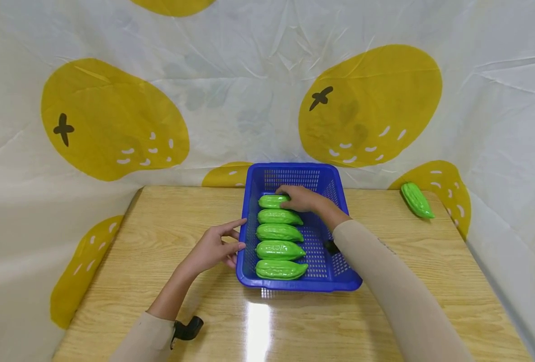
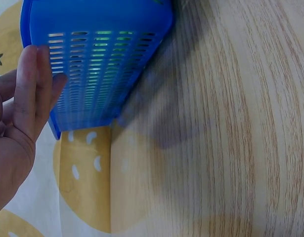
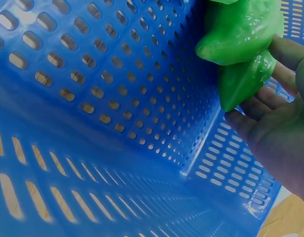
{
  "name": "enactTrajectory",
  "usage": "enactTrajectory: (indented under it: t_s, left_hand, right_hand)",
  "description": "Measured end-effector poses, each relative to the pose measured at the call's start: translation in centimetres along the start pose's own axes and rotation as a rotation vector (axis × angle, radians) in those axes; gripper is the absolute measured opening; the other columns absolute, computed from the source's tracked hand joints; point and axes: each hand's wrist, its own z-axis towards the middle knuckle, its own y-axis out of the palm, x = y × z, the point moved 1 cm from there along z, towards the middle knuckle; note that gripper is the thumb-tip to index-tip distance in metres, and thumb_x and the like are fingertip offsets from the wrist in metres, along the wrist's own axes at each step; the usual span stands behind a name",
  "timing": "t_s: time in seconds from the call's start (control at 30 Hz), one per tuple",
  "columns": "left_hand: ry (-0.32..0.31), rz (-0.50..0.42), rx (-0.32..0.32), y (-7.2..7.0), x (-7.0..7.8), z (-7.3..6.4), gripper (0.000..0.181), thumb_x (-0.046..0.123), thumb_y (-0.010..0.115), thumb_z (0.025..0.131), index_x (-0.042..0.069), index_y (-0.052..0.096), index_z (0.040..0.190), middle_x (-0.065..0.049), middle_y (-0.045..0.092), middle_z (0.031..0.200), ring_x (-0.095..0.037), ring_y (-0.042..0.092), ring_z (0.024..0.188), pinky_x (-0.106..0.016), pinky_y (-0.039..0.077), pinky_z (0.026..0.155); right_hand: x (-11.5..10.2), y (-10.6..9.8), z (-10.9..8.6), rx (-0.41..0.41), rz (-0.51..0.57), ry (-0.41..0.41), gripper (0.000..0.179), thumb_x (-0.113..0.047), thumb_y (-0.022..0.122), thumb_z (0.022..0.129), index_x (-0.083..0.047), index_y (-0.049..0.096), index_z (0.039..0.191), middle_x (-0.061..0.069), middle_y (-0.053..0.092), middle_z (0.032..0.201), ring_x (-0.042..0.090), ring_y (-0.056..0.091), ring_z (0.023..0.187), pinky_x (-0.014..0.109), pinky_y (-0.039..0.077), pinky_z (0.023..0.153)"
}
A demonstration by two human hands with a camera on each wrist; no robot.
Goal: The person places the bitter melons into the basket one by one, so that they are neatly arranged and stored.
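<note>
A blue plastic basket (image 1: pixel 294 285) with slotted walls stands on the table. Along its left side several glossy green bitter melons (image 1: pixel 280 250) lie in a column, tips to the right. At the far end of that column my right hand (image 1: pixel 298 197) holds the farthest bitter melon (image 1: pixel 269 201). Up close in the right wrist view, thumb and fingers are around this bitter melon (image 3: pixel 245 81), beside its neighbour. My left hand (image 1: pixel 215 246) rests at the basket's left rim, its fairly straight fingers (image 2: pixel 27 74) against the outer wall in the left wrist view.
Another bitter melon (image 1: pixel 417 200) lies on the wooden table (image 1: pixel 181 216) at the far right, near the back edge. A white cloth (image 1: pixel 245 100) printed with yellow fruit hangs behind the table and along its sides.
</note>
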Motion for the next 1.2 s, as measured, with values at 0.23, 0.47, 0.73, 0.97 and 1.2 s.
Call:
enactTrajectory:
  t_s: [0.23, 0.47, 0.73, 0.97, 1.2]
  left_hand:
    - [0.002, -0.001, 0.000, -0.01, 0.02, 0.12, 0.065, 0.003, 0.071, 0.097, 0.007, 0.044, 0.157, -0.024, 0.065, 0.113, -0.022, 0.069, 0.060, -0.065, 0.063, 0.062]
    - [0.000, 0.001, 0.004, -0.01, -0.01, 0.12, 0.065, 0.003, 0.071, 0.097, 0.008, 0.045, 0.156, -0.025, 0.065, 0.113, -0.022, 0.069, 0.060, -0.063, 0.064, 0.061]
    - [-0.006, -0.001, -0.001, 0.01, -0.01, 0.05, 0.065, 0.003, 0.071, 0.097, 0.007, 0.045, 0.157, -0.024, 0.065, 0.113, -0.022, 0.069, 0.061, -0.063, 0.064, 0.062]
    - [-0.008, -0.001, 0.003, -0.01, 0.11, -0.01, 0.066, 0.002, 0.071, 0.097, 0.007, 0.044, 0.157, -0.025, 0.065, 0.114, -0.023, 0.070, 0.061, -0.062, 0.064, 0.061]
    - [-0.011, -0.008, 0.004, -0.02, 0.22, -0.05, 0.066, 0.001, 0.070, 0.097, 0.005, 0.044, 0.157, -0.026, 0.064, 0.115, -0.024, 0.070, 0.062, -0.059, 0.065, 0.060]
  right_hand:
    - [0.20, -0.09, -0.06, 0.008, 0.013, 0.014, 0.048, -0.020, 0.062, 0.103, -0.003, 0.052, 0.148, 0.021, 0.057, 0.146, 0.038, 0.053, 0.135, 0.054, 0.047, 0.115]
    - [0.11, -0.13, -0.13, 0.016, 0.017, -0.006, 0.043, -0.017, 0.062, 0.103, -0.004, 0.055, 0.144, 0.021, 0.060, 0.142, 0.037, 0.056, 0.133, 0.053, 0.049, 0.113]
    - [0.13, -0.10, -0.25, -0.017, 0.047, 0.012, 0.038, -0.014, 0.058, 0.106, -0.005, 0.057, 0.143, 0.021, 0.059, 0.144, 0.038, 0.054, 0.137, 0.053, 0.049, 0.115]
    - [-0.04, -0.11, -0.28, -0.038, 0.050, 0.023, 0.041, -0.017, 0.056, 0.107, -0.006, 0.054, 0.146, 0.021, 0.057, 0.147, 0.038, 0.052, 0.139, 0.054, 0.047, 0.116]
    - [-0.12, -0.39, -0.48, -0.042, 0.071, 0.012, 0.046, -0.018, 0.056, 0.107, -0.003, 0.050, 0.150, 0.022, 0.054, 0.149, 0.039, 0.050, 0.140, 0.054, 0.046, 0.118]
